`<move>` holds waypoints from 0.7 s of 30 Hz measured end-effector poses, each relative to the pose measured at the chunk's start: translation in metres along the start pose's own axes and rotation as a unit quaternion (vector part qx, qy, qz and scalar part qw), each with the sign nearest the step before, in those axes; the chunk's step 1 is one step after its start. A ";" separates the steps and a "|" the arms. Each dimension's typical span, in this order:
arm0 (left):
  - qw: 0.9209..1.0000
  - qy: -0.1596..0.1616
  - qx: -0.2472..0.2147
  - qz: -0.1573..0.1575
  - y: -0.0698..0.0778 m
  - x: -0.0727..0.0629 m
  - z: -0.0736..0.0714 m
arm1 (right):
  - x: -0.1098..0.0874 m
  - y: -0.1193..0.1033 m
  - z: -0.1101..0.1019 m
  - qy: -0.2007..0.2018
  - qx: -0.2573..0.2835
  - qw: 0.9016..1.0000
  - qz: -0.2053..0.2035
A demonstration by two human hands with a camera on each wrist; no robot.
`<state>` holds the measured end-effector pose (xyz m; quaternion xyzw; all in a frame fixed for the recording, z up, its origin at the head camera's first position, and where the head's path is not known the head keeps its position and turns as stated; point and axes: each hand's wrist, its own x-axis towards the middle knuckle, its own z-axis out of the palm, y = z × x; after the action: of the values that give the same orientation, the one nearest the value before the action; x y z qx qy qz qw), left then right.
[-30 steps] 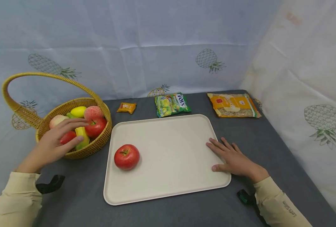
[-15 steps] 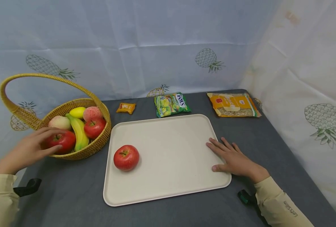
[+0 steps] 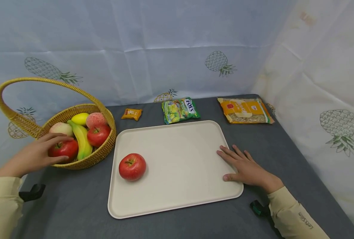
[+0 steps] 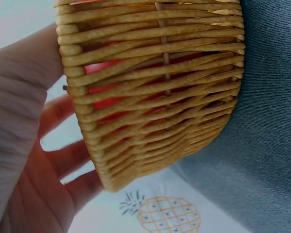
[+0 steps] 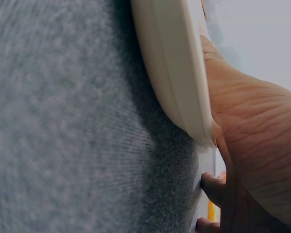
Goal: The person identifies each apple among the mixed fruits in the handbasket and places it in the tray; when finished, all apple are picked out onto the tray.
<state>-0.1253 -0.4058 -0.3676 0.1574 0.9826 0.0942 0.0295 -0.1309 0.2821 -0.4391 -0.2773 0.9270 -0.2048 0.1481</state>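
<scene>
My left hand point(image 3: 39, 153) reaches over the near left rim of a yellow wicker basket point(image 3: 96, 159). Its fingers and thumb curl round a red apple point(image 3: 64, 151) inside; in the left wrist view the basket wall point(image 4: 155, 97) hides the fingertips. Beside that apple lie a banana point(image 3: 82, 141), a second red apple point(image 3: 98, 135), a lemon point(image 3: 80, 119) and two peaches, one pinkish point(image 3: 96, 119), one pale point(image 3: 61, 128). Another red apple point(image 3: 132, 167) sits on the left part of a cream tray point(image 3: 179, 166). With fingers spread, my right hand point(image 3: 245, 169) rests on the tray's right edge.
Along the back of the grey table point(image 3: 81, 205) lie a small orange packet point(image 3: 132, 114), a green candy bag point(image 3: 180, 110) and a larger orange bag point(image 3: 245, 110). The basket's tall handle point(image 3: 54, 83) arches above it. White pineapple-print cloth point(image 3: 165, 49) hangs behind.
My left hand has moved from above the fruit back left to the front apple, and its fingers have closed round it. The right hand stays on the tray.
</scene>
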 end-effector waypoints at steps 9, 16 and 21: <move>0.998 -0.062 0.016 -0.009 0.002 0.010 -0.007 | -0.001 0.000 0.001 0.001 0.004 1.000 0.000; 0.998 -0.057 0.019 -0.018 0.000 0.012 -0.004 | -0.001 0.000 0.000 -0.002 0.005 1.000 0.002; 0.999 -0.032 0.014 -0.009 0.004 0.009 -0.004 | -0.001 0.000 -0.001 -0.003 0.009 1.000 0.004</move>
<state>-0.1333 -0.4003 -0.3630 0.1515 0.9838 0.0753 0.0598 -0.1304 0.2826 -0.4381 -0.2732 0.9256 -0.2118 0.1542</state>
